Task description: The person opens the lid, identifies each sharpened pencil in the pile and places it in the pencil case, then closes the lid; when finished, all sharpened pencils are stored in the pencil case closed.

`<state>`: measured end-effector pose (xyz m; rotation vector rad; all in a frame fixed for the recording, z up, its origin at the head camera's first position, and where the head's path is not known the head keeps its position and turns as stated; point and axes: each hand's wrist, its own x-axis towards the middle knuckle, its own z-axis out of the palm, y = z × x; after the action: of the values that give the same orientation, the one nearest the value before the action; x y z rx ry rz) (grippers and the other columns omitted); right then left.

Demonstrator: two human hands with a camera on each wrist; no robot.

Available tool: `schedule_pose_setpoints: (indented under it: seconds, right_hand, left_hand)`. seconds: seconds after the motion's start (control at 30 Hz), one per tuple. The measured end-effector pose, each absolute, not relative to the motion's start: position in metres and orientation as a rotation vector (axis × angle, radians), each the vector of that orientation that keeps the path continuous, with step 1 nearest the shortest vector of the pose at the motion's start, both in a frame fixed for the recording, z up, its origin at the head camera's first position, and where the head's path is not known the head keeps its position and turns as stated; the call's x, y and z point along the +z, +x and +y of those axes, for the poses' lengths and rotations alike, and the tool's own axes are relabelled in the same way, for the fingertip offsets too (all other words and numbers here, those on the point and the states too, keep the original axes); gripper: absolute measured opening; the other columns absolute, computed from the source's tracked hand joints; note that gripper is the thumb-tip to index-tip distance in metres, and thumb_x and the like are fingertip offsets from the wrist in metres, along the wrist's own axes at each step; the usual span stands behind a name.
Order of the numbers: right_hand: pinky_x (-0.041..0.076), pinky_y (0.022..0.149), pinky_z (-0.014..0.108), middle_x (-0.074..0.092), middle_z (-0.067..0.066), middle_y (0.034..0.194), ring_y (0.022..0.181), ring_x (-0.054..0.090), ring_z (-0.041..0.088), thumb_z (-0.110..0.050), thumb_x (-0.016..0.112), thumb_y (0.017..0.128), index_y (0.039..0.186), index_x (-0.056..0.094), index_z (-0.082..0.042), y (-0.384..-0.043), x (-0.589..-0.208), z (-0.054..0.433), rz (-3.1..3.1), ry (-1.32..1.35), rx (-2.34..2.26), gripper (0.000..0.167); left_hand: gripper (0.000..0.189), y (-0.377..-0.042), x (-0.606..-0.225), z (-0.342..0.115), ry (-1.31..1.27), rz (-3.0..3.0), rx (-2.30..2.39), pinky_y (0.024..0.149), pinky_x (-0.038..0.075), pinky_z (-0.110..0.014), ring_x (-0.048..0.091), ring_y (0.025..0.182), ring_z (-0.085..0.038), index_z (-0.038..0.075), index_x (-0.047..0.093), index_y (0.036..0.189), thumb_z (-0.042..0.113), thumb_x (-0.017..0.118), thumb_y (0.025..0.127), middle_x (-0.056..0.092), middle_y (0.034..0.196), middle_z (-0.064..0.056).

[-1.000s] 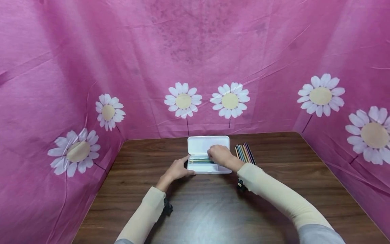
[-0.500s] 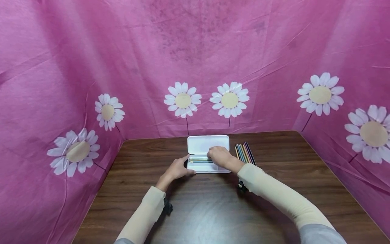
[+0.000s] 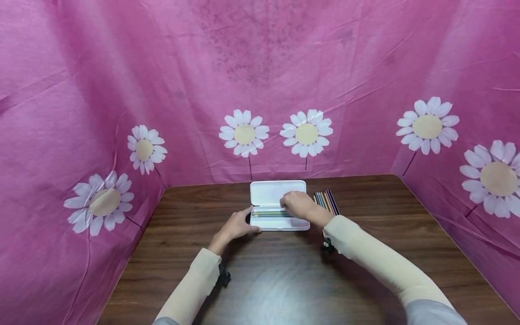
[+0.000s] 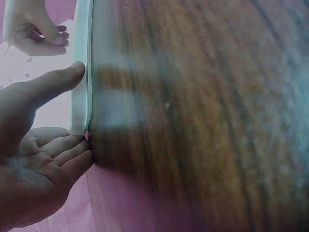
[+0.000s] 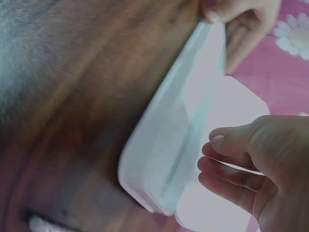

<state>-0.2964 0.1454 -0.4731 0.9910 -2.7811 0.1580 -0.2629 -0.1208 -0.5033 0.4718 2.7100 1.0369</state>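
A white pencil case [image 3: 278, 192] lies open near the table's far edge, its lid tipped back. Several colored pencils [image 3: 268, 214] lie lengthwise in its rear part. My left hand [image 3: 237, 225] grips the case's left end, the thumb against the front edge and the fingers round the side; the left wrist view shows this thumb [image 4: 72, 75] on the wall. Over the right half of the case is my right hand [image 3: 300, 204], which hides the pencils' right ends. In the right wrist view its loosely bent fingers [image 5: 227, 179] hold nothing visible.
To the right of the case, several more colored pencils [image 3: 326, 201] lie side by side on the brown wooden table [image 3: 280, 275], partly behind my right forearm. A pink cloth [image 3: 195, 81] with daisies hangs around the table's back and sides.
My right hand has drawn a little to the right and lifted off the pencils in the case, whose lengths show more now. The left hand stays on the case's end.
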Motion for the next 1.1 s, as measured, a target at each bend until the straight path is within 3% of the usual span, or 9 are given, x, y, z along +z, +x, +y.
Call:
schedule_pose_setpoints:
  seconds: [0.27,0.5,0.6,0.73,1.1]
  right_hand:
    - [0.059,0.065,0.042,0.077,-0.002,0.091,0.080,0.070,0.018,0.005,0.067,0.087,0.093,0.081,-0.012,-0.296,-0.448,0.185,-2.785,0.918,0.278,0.022]
    - [0.051,0.060,0.040,0.071,-0.001,0.080,0.072,0.061,0.016,-0.001,0.070,0.089,0.082,0.075,-0.014,-0.289,-0.438,0.227,-2.827,0.771,0.330,0.016]
    - [0.054,0.062,0.043,0.076,0.002,0.086,0.073,0.064,0.017,-0.006,0.071,0.092,0.090,0.080,-0.015,-0.283,-0.438,0.245,-2.859,0.689,0.365,0.013]
    - [0.058,0.067,0.051,0.080,0.008,0.095,0.078,0.071,0.023,-0.010,0.073,0.093,0.101,0.083,-0.010,-0.275,-0.444,0.267,-2.895,0.593,0.383,0.013]
    - [0.057,0.073,0.058,0.079,0.012,0.096,0.087,0.074,0.037,-0.019,0.075,0.096,0.098,0.080,-0.010,-0.257,-0.481,0.304,-3.019,0.367,0.413,0.011]
  left_hand:
    - [0.092,-0.263,-0.503,-0.120,0.474,2.719,1.030,0.114,0.048,-0.052,0.062,0.131,-0.032,0.006,0.045,0.162,0.031,0.090,0.086,0.063,0.148,-0.023]
    - [0.092,-0.262,-0.501,-0.121,0.472,2.729,1.026,0.116,0.047,-0.052,0.060,0.135,-0.034,0.006,0.045,0.162,0.031,0.090,0.086,0.061,0.151,-0.023]
    - [0.092,-0.262,-0.502,-0.122,0.480,2.734,1.016,0.115,0.048,-0.052,0.061,0.133,-0.033,0.006,0.045,0.162,0.032,0.089,0.086,0.061,0.150,-0.023]
    - [0.091,-0.262,-0.504,-0.122,0.478,2.724,1.013,0.114,0.048,-0.053,0.062,0.130,-0.032,0.007,0.044,0.163,0.032,0.089,0.087,0.062,0.150,-0.022]
    - [0.092,-0.263,-0.507,-0.120,0.473,2.722,1.023,0.117,0.047,-0.053,0.059,0.138,-0.034,0.009,0.043,0.164,0.032,0.089,0.087,0.061,0.152,-0.021]
